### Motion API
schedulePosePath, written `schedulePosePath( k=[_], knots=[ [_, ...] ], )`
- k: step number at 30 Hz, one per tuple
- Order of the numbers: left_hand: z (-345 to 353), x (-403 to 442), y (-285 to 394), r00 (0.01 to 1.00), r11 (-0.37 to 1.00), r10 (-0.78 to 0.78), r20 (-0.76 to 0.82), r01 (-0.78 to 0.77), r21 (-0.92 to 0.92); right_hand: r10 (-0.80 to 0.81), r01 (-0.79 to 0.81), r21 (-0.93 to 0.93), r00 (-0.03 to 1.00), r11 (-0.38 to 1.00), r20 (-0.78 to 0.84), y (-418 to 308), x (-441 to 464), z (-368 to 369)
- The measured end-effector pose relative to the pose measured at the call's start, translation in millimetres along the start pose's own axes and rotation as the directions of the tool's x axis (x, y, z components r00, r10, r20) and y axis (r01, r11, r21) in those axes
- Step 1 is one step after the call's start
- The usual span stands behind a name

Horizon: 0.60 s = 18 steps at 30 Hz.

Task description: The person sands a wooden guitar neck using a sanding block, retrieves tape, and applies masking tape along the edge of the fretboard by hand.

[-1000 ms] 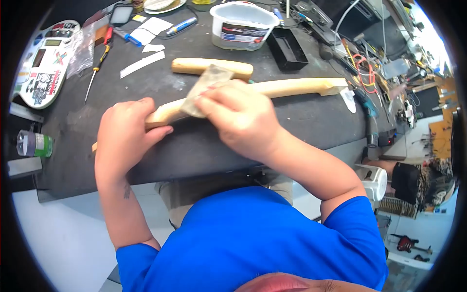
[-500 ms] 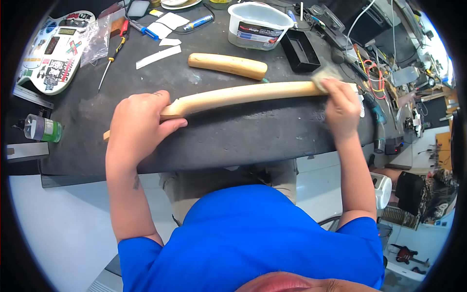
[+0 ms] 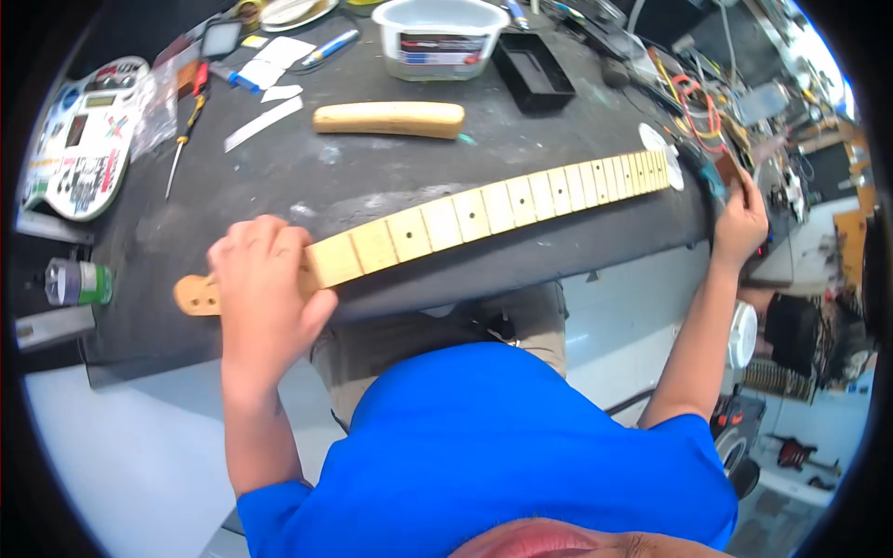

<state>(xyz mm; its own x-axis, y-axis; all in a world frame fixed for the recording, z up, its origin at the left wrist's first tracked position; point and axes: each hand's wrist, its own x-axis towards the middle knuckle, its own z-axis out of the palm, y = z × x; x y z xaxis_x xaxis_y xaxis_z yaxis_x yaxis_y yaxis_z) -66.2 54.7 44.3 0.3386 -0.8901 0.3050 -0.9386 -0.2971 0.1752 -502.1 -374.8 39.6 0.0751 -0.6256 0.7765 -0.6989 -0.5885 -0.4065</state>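
Observation:
A pale wooden guitar neck [image 3: 484,212] lies slanted along the front of the bench, its fretboard with dark dot markers facing up. My left hand [image 3: 260,274] is closed around it near the headstock [image 3: 193,296], whose tuner holes show at the left. Off the neck's far right end, my right hand [image 3: 741,223] pinches a flat brown piece [image 3: 727,169] that looks like sandpaper. A round white disc [image 3: 662,153] lies by the neck's right end. Behind the neck rests a rounded wooden block [image 3: 389,119].
A clear plastic tub [image 3: 442,42] and a black tray [image 3: 535,73] stand at the back. On the left are a stickered white guitar body [image 3: 88,135], a screwdriver [image 3: 186,130], and a green-liquid bottle [image 3: 79,282]. Tools and cables [image 3: 698,102] crowd the right side.
The neck has been turned from its rounded back to its fretboard face. My right hand has left the neck and moved right; a brown piece replaces the pale pad in it.

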Motion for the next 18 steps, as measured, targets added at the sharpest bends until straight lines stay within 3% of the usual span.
schedulePosePath(
  k=[1,4,10,12,14,17,18],
  knots=[
    [6,-3,0,0.991,0.997,0.048,-0.122,-0.041,0.064,0.087,-0.087,0.045,0.996,0.995,0.010,-1,1,0],
    [5,4,9,0.955,0.974,0.073,-0.287,-0.007,0.225,0.006,-0.007,0.046,1.000,0.999,0.024,-32,2,0],
    [14,8,-5,0.965,0.971,0.150,-0.215,-0.103,0.217,-0.264,0.253,0.075,0.921,0.965,0.287,-71,-30,7],
    [14,6,-7,0.961,0.969,0.171,-0.219,-0.124,0.215,-0.261,0.243,0.097,0.910,0.965,0.321,-72,-50,8],
    [21,0,-10,0.955,0.962,0.171,-0.241,-0.110,0.250,-0.312,0.288,0.130,0.916,0.949,0.253,-75,-63,18],
    [26,-9,-8,0.957,0.962,0.146,-0.253,-0.077,0.261,-0.359,0.313,0.194,0.889,0.930,0.284,-119,-84,21],
    [27,-11,-7,0.955,0.961,0.152,-0.254,-0.082,0.266,-0.461,0.393,0.262,0.837,0.882,0.295,-141,-89,19]
  ],
)
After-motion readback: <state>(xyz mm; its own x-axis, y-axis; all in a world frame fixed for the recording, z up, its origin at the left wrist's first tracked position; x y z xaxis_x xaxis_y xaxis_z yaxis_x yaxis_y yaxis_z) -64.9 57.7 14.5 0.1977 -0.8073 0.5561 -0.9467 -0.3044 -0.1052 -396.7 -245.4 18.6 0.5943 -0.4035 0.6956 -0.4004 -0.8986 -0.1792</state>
